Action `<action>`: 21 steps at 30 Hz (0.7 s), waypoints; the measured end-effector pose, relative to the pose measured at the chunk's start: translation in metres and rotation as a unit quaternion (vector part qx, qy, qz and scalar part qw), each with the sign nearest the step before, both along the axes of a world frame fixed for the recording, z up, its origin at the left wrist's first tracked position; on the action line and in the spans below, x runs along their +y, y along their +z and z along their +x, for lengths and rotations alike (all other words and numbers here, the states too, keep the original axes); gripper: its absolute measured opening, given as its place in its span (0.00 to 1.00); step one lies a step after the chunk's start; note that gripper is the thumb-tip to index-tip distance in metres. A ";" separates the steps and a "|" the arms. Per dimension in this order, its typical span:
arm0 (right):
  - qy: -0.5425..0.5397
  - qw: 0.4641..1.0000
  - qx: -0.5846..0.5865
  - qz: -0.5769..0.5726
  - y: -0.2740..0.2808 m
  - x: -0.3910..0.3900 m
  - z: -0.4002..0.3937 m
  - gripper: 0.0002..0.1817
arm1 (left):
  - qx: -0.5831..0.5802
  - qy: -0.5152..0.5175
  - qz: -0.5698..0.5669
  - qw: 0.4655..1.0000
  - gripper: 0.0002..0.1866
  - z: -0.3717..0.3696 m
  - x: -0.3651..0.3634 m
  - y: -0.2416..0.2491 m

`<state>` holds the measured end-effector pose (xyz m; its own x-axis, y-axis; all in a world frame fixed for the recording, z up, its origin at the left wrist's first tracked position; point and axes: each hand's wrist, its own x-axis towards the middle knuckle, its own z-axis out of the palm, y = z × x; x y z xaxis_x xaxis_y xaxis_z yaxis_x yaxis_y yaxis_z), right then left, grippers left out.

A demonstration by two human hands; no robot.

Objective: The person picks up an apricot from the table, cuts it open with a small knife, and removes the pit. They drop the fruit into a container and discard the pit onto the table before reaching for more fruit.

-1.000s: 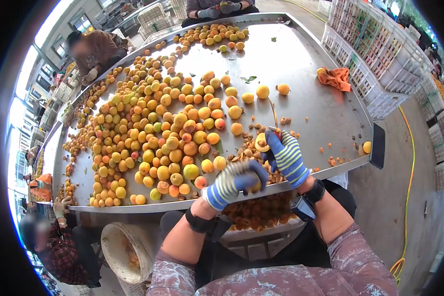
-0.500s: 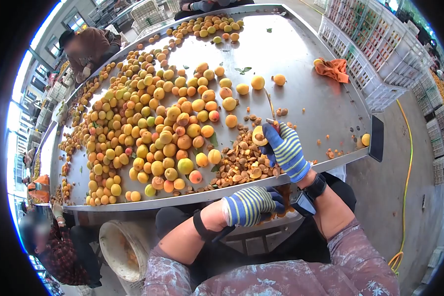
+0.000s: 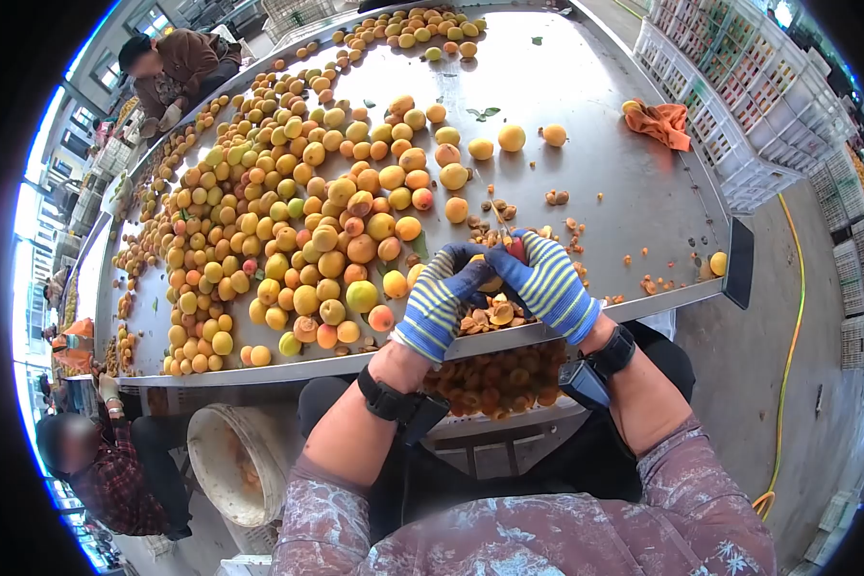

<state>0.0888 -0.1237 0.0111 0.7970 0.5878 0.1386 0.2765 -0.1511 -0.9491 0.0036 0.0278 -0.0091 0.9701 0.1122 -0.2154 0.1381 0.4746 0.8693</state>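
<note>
My two gloved hands meet over the front edge of the metal table. My left hand (image 3: 440,300), in a striped glove with dark fingertips, is closed around an apricot (image 3: 491,284), mostly covered by fingers. My right hand (image 3: 549,286) presses against the same fruit and grips a small knife (image 3: 516,250), whose reddish handle shows and whose thin blade points away from me. Beneath the hands lies a heap of apricot pits and scraps (image 3: 494,317). Whole apricots (image 3: 302,240) spread widely over the table to the left.
Under the table edge sits a container of apricot pieces (image 3: 499,379). A white bucket (image 3: 226,480) stands at lower left. An orange cloth (image 3: 660,125) lies near stacked white crates (image 3: 739,86). Co-workers (image 3: 178,72) (image 3: 106,470) are on the left. A yellow hose (image 3: 792,336) crosses the floor.
My left hand has risen from below the table edge to meet my right hand at the fruit. My right hand has moved slightly down and left. The container below is now more visible.
</note>
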 end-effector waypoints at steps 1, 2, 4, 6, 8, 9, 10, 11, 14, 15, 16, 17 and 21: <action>-0.008 1.000 0.023 0.008 0.002 0.001 -0.001 0.17 | 0.000 0.000 0.000 1.000 0.16 -0.001 -0.002 0.003; -0.038 0.999 0.004 0.021 0.004 0.004 -0.002 0.16 | 0.008 0.015 -0.096 0.995 0.15 -0.003 -0.007 0.007; -0.054 0.990 0.109 0.076 0.017 0.001 0.001 0.15 | 0.046 0.046 -0.245 0.967 0.14 -0.006 -0.016 0.007; -0.068 0.939 0.270 0.202 0.033 0.000 0.002 0.15 | 0.016 0.026 -0.259 0.965 0.14 -0.007 -0.020 -0.010; -0.045 0.918 0.302 0.252 0.047 -0.004 0.002 0.17 | 0.022 0.017 -0.326 0.945 0.13 -0.008 -0.028 0.000; -0.023 0.893 0.333 0.303 0.053 -0.006 0.002 0.18 | 0.025 0.016 -0.325 0.945 0.13 -0.008 -0.028 0.001; -0.036 0.885 0.339 0.317 0.058 -0.004 -0.001 0.19 | 0.032 -0.012 -0.326 0.945 0.14 -0.007 -0.028 0.005; -0.038 0.884 0.340 0.318 0.056 -0.003 -0.001 0.19 | 0.039 -0.040 -0.326 0.944 0.16 -0.006 -0.029 0.009; -0.008 0.863 0.330 0.383 0.049 -0.001 0.002 0.19 | 0.078 -0.033 -0.239 0.967 0.24 -0.009 -0.038 0.017; -0.009 0.862 0.330 0.383 0.051 0.000 0.000 0.19 | 0.072 -0.059 -0.222 0.971 0.26 -0.008 -0.040 0.017; -0.008 0.870 0.320 0.375 0.055 0.001 -0.002 0.19 | 0.106 -0.010 -0.232 0.967 0.26 -0.006 -0.045 0.015; -0.006 0.877 0.309 0.367 0.057 0.001 -0.004 0.19 | 0.106 -0.010 -0.233 0.967 0.26 -0.006 -0.046 0.014; 0.017 0.867 0.322 0.379 0.054 0.002 -0.009 0.17 | 0.141 0.017 -0.256 0.956 0.23 -0.007 -0.049 0.019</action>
